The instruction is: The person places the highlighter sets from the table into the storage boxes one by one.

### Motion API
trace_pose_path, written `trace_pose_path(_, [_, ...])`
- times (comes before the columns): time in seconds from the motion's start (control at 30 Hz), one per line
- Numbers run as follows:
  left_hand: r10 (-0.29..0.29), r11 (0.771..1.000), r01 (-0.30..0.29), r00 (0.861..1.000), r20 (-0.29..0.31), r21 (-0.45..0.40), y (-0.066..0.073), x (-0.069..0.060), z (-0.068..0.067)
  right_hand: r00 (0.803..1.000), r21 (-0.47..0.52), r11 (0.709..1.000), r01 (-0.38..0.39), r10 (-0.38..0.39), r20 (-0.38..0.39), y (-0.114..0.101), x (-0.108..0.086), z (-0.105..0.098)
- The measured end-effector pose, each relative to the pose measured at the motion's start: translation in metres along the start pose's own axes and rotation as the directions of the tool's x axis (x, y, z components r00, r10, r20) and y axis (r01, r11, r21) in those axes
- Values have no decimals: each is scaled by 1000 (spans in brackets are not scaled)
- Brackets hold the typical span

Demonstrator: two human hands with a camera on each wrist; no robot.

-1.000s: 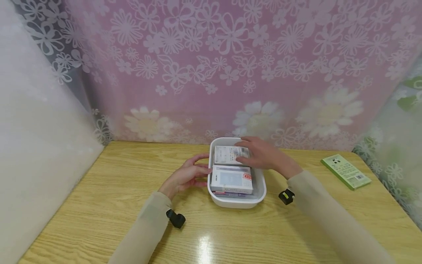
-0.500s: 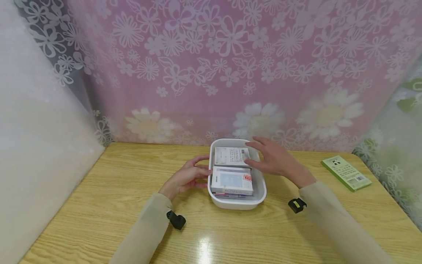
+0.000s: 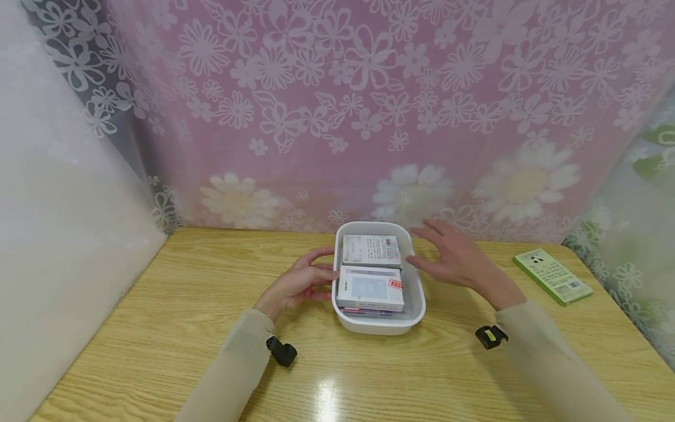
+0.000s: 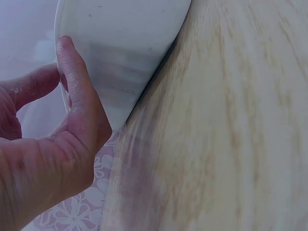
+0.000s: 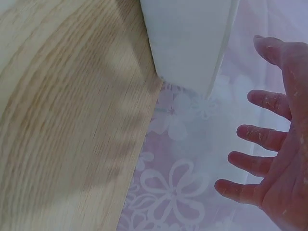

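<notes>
A white plastic tub (image 3: 379,329) stands on the table, holding a grey-white printed box (image 3: 364,249) at the back and a white box (image 3: 369,287) with a red stamp in front. My left hand (image 3: 295,284) grips the tub's left rim; in the left wrist view, a bent finger (image 4: 79,91) lies against the outer wall. Just off the right rim, my right hand (image 3: 456,255) has its fingers spread and holds nothing. Those separated fingers (image 5: 260,137) also show in the right wrist view, apart from the tub's wall (image 5: 187,38).
A green box (image 3: 554,276) with a panda-like picture lies on the right part of the wooden table (image 3: 174,328). Purplish items (image 3: 371,313) show under the front white box. A pink floral curtain (image 3: 316,146) hangs behind the table's back edge.
My right hand has drawn back to the right, from over the rear box to outside the tub's right rim. The left hand and the boxes stay in place.
</notes>
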State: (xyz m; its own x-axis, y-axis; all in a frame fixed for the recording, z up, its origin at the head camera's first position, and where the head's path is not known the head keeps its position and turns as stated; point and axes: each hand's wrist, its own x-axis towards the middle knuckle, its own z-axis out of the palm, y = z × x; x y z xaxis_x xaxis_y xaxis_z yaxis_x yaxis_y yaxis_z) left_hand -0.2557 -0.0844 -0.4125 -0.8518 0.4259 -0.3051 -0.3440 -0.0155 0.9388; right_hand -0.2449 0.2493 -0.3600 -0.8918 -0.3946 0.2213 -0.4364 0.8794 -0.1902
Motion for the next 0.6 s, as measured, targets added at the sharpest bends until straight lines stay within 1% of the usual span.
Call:
trace_pose_path(0.2, [9,1000,-9,1000,6,8,0,-1,-1,999,13,1000,3,-2,-39,9,-10,-2])
trace_pose_path(0.47, [2,1000,-2,1000,0,-2,0,0,0,999,2,1000,-21,21,-46,19,-20,-3])
trace_pose_path(0.6, [8,1000,-8,1000,0,4,1,-1,1,998,-5,1000,-26,25,-57,24,-24,-3])
